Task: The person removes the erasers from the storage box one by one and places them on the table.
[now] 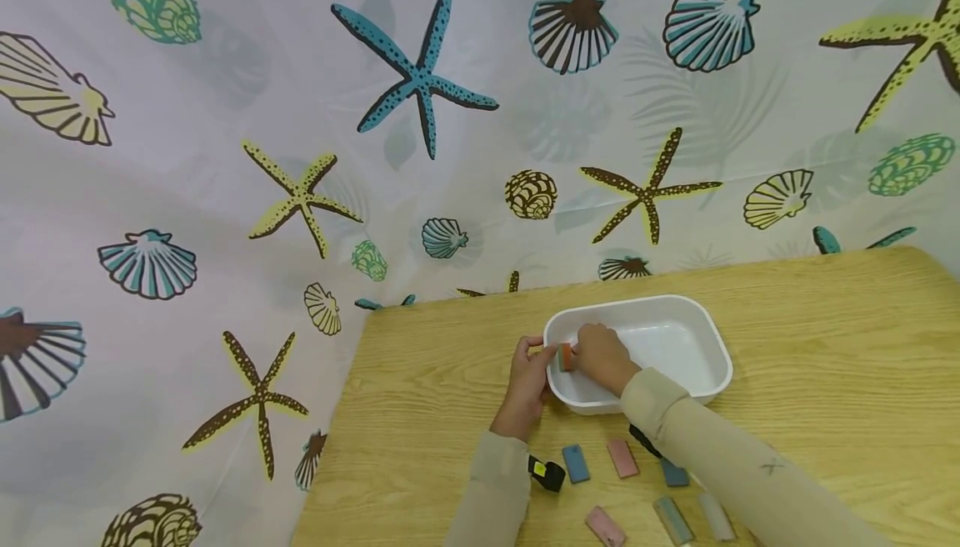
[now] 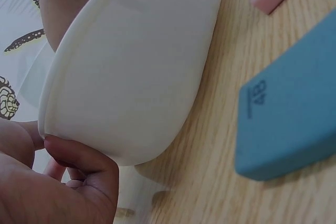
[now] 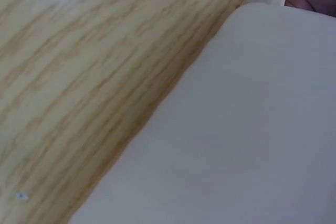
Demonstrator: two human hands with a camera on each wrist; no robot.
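A white plastic tub (image 1: 712,338) sits on the wooden table. My left hand (image 1: 527,380) grips its left end, the thumb up by the rim and fingers against the outer wall, as the left wrist view also shows. Inside that end stands an orange-and-green eraser (image 1: 566,357); whether it is one piece or two together I cannot tell. Reaching into the tub, my right hand (image 1: 602,355) has curled fingers on the eraser's right side, its fingertips partly hidden. The right wrist view shows mostly the tub's outer wall (image 3: 220,129).
In front of the tub lie a blue eraser (image 1: 576,464) marked 4B, pink erasers (image 1: 622,458), another blue one (image 1: 674,474), a grey-green one (image 1: 673,520) and a pale one (image 1: 716,517). A patterned curtain (image 1: 480,197) hangs behind the table.
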